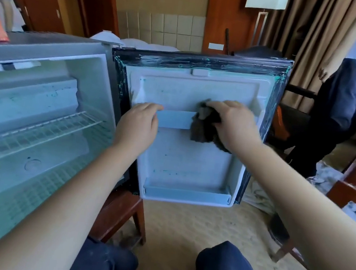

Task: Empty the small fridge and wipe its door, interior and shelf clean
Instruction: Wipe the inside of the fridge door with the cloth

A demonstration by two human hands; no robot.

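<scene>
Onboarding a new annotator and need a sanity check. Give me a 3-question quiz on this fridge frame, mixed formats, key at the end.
1. True or false: the wire shelf lies outside the fridge.
2. Which hand presses the dark cloth against the door? A the left; B the right; C neither.
3. Fill in: the left hand grips the door's upper ___.

Key
1. False: it sits inside the fridge.
2. B: the right hand holds it.
3. rail
</scene>
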